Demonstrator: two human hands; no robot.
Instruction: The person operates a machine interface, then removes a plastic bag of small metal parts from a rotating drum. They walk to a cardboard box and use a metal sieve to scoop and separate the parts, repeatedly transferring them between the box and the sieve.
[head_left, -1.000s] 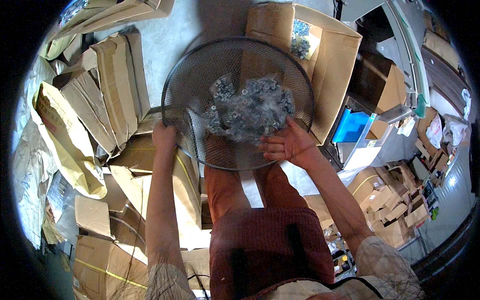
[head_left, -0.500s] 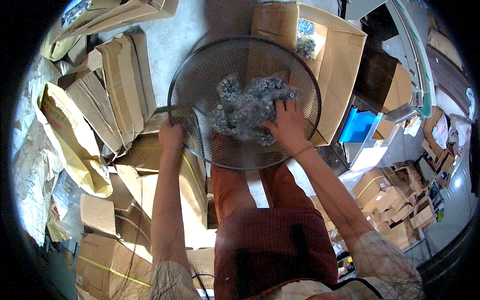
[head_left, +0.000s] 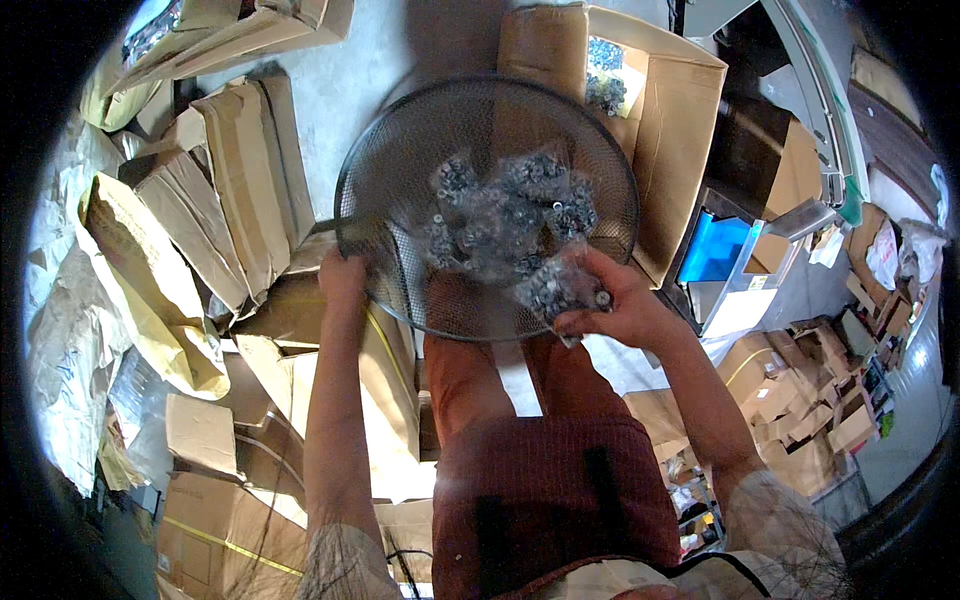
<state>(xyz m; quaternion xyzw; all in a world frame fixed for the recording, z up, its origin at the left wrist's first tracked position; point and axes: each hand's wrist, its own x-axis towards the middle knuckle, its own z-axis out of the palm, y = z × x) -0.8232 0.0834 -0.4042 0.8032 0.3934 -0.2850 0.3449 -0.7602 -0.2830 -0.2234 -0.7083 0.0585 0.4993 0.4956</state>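
In front of my legs is a round black wire-mesh basket (head_left: 400, 130) with a dark rim. My left hand (head_left: 344, 275) is closed on its left rim. Several clear plastic bags of small metal parts (head_left: 500, 210), which look like nuts or washers, lie heaped in the basket. My right hand (head_left: 630, 305) grips one clear bag of these metal parts (head_left: 550, 287) over the near right rim. The bag's contents are grey, with a few ring shapes showing. My left fingertips are partly hidden behind the rim.
An open cardboard box (head_left: 680, 150) at the far right has bags of small parts inside. Flattened cartons (head_left: 240, 180) and a yellow sack (head_left: 140, 290) crowd the left. A blue bin (head_left: 714, 247) stands at right, with stacked cardboard (head_left: 790, 390) nearer.
My right hand has closed on a bag of metal parts and drawn it from the heap toward me, to the near right rim. My left hand stays on the rim.
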